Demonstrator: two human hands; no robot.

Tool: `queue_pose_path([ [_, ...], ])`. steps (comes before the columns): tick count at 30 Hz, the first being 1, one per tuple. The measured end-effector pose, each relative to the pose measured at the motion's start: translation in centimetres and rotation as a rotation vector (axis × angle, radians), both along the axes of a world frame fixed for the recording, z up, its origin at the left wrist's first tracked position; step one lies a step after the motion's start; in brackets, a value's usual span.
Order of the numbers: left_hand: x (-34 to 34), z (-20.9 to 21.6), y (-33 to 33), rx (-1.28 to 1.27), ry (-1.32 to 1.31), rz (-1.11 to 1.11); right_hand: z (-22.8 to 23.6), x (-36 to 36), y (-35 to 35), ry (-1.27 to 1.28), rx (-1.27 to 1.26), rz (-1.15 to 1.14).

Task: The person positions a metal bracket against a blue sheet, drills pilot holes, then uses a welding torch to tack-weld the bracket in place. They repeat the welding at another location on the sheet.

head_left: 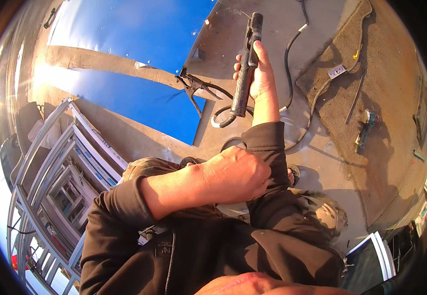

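Note:
My right hand (258, 73) is stretched out ahead, its fingers wrapped round a black welding electrode holder (244, 81) held nearly upright. A thin rod sticks out to the left near the holder's top, and a black cable leaves its lower end. Bent across my body, my left hand (240, 174) is closed on the dark right sleeve (268, 184) at the forearm; its fingertips are hidden. Left of the electrode holder, a dark ground clamp (192, 87) sits at the edge of a blue metal sheet (159, 101).
Another large blue sheet (139, 24) lies farther ahead. Metal frames (70, 172) stack up at the left. Cables (288, 64) cross the floor. On the brown ground at right are a socket block (337, 72) and a teal power tool (367, 129). A white-edged panel (368, 263) stands lower right.

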State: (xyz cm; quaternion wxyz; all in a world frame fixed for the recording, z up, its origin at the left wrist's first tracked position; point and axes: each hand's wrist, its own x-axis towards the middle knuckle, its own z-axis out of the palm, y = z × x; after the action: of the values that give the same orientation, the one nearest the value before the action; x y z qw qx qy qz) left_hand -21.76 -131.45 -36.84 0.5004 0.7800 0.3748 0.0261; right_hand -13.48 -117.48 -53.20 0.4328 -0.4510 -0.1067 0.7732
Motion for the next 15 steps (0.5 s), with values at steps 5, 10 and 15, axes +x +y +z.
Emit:
queue_pose_path([
  [5,-1.4,-1.3,0.6,0.063,-0.028,-0.106,5.0,6.3,1.2,-0.137,0.145,0.051],
  [10,-2.0,-3.6,2.3,0.190,-0.116,-0.190,11.6,10.5,8.0,-0.414,0.311,0.159],
  [15,-1.9,-6.0,8.2,-0.087,-0.450,0.637,15.9,10.0,8.1,-0.420,0.126,0.038],
])
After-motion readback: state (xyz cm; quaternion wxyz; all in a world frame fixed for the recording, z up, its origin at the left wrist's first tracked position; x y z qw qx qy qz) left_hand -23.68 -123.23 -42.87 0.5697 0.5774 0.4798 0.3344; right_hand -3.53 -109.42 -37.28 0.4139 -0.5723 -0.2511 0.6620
